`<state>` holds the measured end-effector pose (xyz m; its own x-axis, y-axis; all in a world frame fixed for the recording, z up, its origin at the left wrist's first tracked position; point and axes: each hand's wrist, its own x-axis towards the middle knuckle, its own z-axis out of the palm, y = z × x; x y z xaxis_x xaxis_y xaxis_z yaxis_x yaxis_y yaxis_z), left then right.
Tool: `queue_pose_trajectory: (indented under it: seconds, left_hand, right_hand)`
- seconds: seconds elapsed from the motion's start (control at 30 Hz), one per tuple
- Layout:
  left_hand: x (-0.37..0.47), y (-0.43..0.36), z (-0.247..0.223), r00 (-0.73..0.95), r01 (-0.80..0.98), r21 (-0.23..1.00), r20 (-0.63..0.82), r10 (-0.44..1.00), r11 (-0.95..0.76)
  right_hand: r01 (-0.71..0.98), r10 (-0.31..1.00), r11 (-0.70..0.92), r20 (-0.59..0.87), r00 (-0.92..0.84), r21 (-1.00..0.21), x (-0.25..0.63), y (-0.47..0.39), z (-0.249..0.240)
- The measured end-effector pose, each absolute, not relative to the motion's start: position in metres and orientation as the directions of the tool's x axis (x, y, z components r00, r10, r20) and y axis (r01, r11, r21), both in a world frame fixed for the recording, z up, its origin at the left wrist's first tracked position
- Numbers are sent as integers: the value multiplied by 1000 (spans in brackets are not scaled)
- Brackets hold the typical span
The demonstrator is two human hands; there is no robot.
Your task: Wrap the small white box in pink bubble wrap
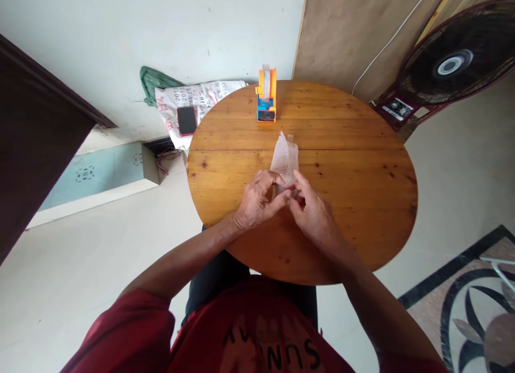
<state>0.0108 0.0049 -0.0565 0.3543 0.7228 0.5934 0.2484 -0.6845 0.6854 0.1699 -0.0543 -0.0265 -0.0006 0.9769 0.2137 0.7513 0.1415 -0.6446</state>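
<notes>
A thin, translucent whitish piece of wrap (286, 157) lies on the round wooden table (362, 185), its torn, pointed end toward the back. What looks like a short strip of clear tape sticks out at its far edge. My left hand (259, 198) has thumb and fingers curled around the near edge of the wrap. From the other side my right hand (311, 206) pinches the same edge, fingertips almost touching those of the left. Whatever may be inside the wrap is hidden by my fingers. Behind it stands an orange and blue tape dispenser (266, 96) with a roll of clear tape.
A black phone (186, 121) rests on a printed white sack (209, 94) left of the table, beside a green bag (156, 83). A large fan (454, 64) stands at the right. The wall (181, 29) rises behind the table.
</notes>
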Motion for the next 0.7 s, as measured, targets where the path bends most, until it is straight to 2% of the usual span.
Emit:
queue_pose_trajectory:
  seconds: [0.27, 0.5, 0.7]
  left_hand:
    - [17, 7, -48, 373, 349, 778, 396, 839, -523]
    - [11, 15, -43, 420, 289, 833, 333, 844, -472]
    - [14, 42, -30, 431, 180, 970, 75, 899, -167]
  right_hand:
    - [771, 979, 190, 174, -104, -607, 179, -47, -21]
    - [803, 927, 375, 216, -308, -463, 187, -32, -10]
    - [763, 914, 401, 278, -296, -507, 192, -32, -21]
